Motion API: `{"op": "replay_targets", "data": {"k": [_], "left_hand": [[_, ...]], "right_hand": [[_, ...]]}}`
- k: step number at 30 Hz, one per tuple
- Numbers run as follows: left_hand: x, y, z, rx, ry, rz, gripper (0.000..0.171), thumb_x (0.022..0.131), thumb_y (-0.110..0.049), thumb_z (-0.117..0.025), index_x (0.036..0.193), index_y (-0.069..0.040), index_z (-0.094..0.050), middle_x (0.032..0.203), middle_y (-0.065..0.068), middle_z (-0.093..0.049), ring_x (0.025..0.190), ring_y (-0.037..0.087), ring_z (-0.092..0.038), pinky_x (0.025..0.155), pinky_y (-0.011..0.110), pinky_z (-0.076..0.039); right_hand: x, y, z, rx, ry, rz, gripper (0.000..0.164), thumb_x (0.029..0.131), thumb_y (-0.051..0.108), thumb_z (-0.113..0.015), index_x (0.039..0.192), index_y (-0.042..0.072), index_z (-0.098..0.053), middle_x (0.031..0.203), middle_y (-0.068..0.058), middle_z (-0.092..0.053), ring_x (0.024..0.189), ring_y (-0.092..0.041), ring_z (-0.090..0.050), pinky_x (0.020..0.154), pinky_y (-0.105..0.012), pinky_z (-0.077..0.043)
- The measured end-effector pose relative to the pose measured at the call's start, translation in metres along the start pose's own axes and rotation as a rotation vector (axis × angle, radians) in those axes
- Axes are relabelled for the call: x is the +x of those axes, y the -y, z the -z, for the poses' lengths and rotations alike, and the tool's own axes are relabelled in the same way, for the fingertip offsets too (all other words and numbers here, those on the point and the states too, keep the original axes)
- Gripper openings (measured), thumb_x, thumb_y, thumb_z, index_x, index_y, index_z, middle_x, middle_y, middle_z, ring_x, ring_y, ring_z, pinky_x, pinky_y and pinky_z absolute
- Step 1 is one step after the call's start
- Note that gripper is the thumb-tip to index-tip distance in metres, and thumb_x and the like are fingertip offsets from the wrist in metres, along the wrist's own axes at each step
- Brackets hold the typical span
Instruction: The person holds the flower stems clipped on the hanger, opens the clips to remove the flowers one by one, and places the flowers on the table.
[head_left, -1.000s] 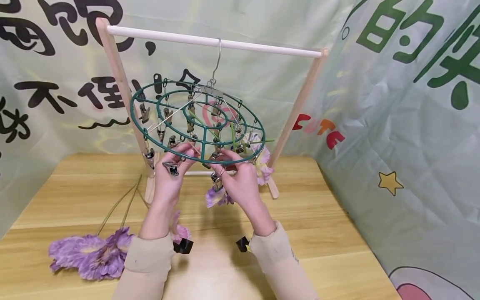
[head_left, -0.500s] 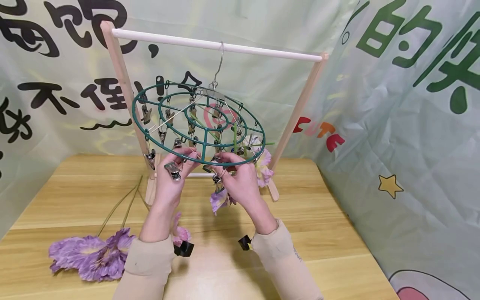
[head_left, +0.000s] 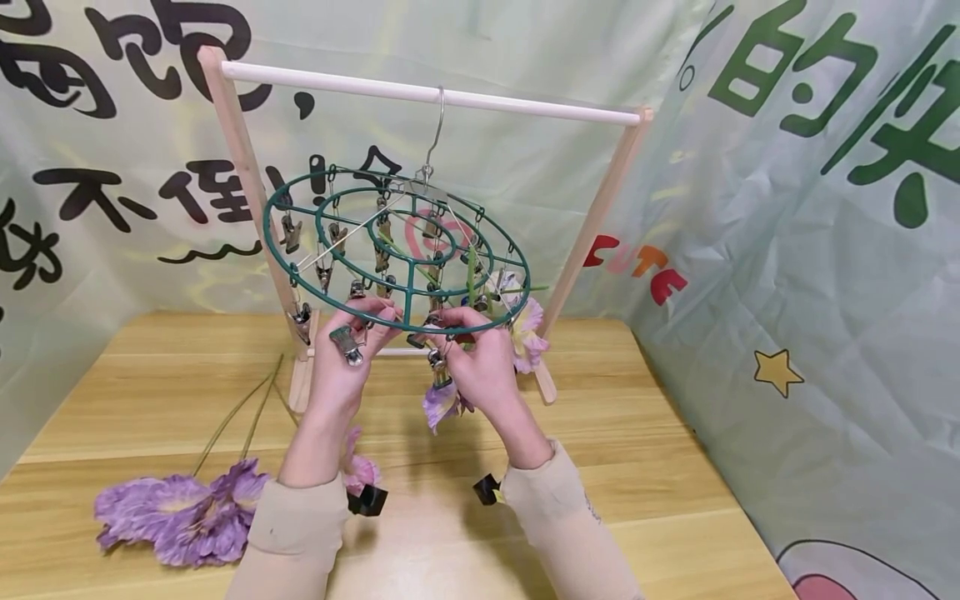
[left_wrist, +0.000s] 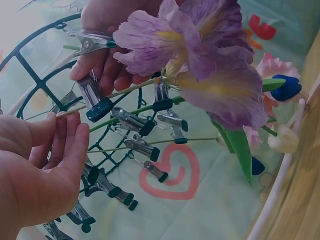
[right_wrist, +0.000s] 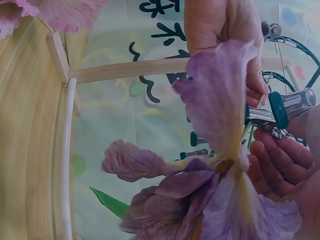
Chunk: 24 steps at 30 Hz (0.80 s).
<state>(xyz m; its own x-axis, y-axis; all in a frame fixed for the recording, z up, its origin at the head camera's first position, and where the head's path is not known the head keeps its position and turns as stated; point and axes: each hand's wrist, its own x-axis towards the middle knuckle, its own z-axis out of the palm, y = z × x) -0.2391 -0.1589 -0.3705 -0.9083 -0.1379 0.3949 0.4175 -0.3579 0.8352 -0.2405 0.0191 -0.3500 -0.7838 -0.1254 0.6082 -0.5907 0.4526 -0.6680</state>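
Observation:
My left hand [head_left: 341, 350] pinches the thin stem of a purple artificial flower [left_wrist: 192, 55] between thumb and fingertips. The right hand [head_left: 480, 354] grips a metal clip [left_wrist: 92, 97] with green tips, which sits at that stem; whether its tips bite the stem I cannot tell. Both hands are just below the near rim of a round green hanger [head_left: 408, 300], and the flower head hangs under the right hand. Another clip [head_left: 347, 343] dangles in front of the left hand. In the right wrist view, the blossom [right_wrist: 200, 185] covers part of the right hand.
A wooden rack [head_left: 600, 208] with a white bar [head_left: 337, 81] carries the hanger by its hook. More flowers hang at the hanger's right side, including a pink-purple one [head_left: 528, 329]. Purple flowers [head_left: 180, 508] and a pink flower [head_left: 362, 471] lie on the table [head_left: 637, 475].
The hands stay at the hanger's near rim with small finger shifts. The purple flower under the right hand has swung slightly right and down, and the clip near the left hand has turned.

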Motion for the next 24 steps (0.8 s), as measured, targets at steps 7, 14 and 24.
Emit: {"op": "replay_targets", "data": {"k": [7, 14, 24], "left_hand": [[-0.0009, -0.0014, 0.0001, -0.019, -0.002, -0.011, 0.012, 0.1, 0.004, -0.064, 0.11, 0.0, -0.068, 0.109, 0.009, -0.068, 0.104, 0.024, -0.071, 0.095, 0.037, -0.06], [-0.0018, -0.0028, -0.0001, -0.01, -0.006, 0.008, 0.012, 0.101, 0.003, -0.064, 0.112, 0.003, -0.066, 0.107, 0.006, -0.069, 0.103, 0.021, -0.071, 0.096, 0.036, -0.059], [-0.0003, -0.0042, 0.0002, -0.007, -0.014, 0.014, 0.012, 0.1, 0.003, -0.065, 0.112, 0.004, -0.067, 0.106, 0.007, -0.069, 0.103, 0.025, -0.071, 0.094, 0.037, -0.06]], "right_hand": [[-0.0001, -0.0009, -0.0013, 0.021, -0.002, 0.015, 0.013, 0.09, 0.006, -0.079, 0.102, 0.002, -0.074, 0.106, -0.011, -0.078, 0.084, -0.025, -0.075, 0.072, -0.038, -0.061], [0.0, -0.0019, -0.0025, 0.022, -0.006, 0.028, 0.01, 0.091, 0.005, -0.079, 0.099, 0.003, -0.073, 0.105, -0.01, -0.078, 0.084, -0.023, -0.075, 0.075, -0.037, -0.062], [0.0005, -0.0028, -0.0045, 0.022, -0.021, 0.056, 0.011, 0.089, 0.004, -0.08, 0.098, 0.003, -0.073, 0.105, -0.01, -0.078, 0.085, -0.024, -0.075, 0.074, -0.038, -0.062]]}}
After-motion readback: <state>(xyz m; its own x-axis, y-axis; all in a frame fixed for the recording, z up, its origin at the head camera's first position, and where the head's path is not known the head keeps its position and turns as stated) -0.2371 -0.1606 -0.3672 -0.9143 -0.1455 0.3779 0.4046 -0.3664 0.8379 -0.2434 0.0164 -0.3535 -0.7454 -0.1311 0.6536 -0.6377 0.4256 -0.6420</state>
